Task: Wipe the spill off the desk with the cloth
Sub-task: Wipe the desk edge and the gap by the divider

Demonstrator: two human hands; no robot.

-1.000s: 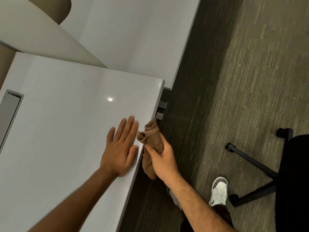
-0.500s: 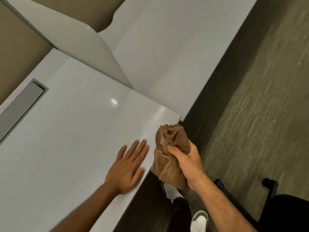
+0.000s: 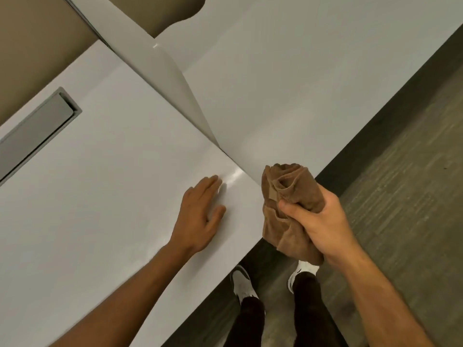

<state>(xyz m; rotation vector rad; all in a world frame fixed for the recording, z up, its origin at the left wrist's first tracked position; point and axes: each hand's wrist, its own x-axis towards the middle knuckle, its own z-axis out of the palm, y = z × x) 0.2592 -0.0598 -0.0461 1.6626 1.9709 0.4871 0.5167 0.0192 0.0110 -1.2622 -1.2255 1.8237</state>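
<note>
Right hand (image 3: 323,221) fisted round bunched brown cloth (image 3: 288,204), off desk (image 3: 100,196) edge at three o'clock, readied for wiping; left hand (image 3: 198,216) flat, fingers spread, seemingly bracing; no spill discernible.

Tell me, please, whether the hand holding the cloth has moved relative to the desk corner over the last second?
Yes. The right hand has lifted the cloth from below the desk edge up to beside its corner.

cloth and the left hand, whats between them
Only a bare strip of white desk separates the left hand from the cloth, seen in the head view.
</note>
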